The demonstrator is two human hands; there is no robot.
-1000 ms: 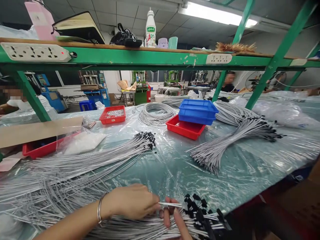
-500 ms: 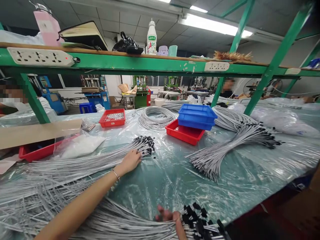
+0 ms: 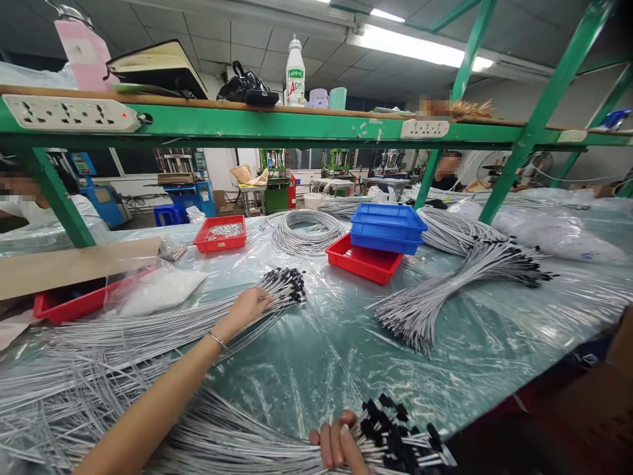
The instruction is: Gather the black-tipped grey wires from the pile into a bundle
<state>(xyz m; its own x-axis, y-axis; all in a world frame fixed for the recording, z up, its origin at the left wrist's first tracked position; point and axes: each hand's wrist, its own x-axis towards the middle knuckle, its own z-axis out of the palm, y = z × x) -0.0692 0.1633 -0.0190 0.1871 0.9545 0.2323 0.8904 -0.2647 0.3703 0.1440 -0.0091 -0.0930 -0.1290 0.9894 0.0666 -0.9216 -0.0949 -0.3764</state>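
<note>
I note the surface (image 3: 316,356) first, covered in clear plastic film, with a green-framed shelf (image 3: 247,125) spanning above it. The near bundle (image 3: 237,435) of thin pale strands runs along the bottom of the view, its black ends toward the right. The middle bundle (image 3: 192,316) lies beyond it, black ends also to the right; the right-side bundle (image 3: 459,277) lies apart from both — flared at either end. Toward the back rests a coil (image 3: 284,241) of pale strands. Just right of it, blue trays (image 3: 388,234) sit stacked on a red tray (image 3: 359,265), set askew so part of its inside shows. Left of the coil, a parts tray (image 3: 220,245), also red, holds small light pieces.

Of my hands, the right hand (image 3: 337,443) is clenched around the near bundle, fingers wrapped over the strands just behind the black ends. My left hand (image 3: 244,309) touches the middle bundle close behind its black ends, fingers bent inward — I cannot tell whether they pinch a strand. Smallest on my list: a thin metal bracelet (image 3: 216,340) on the left wrist.
</note>
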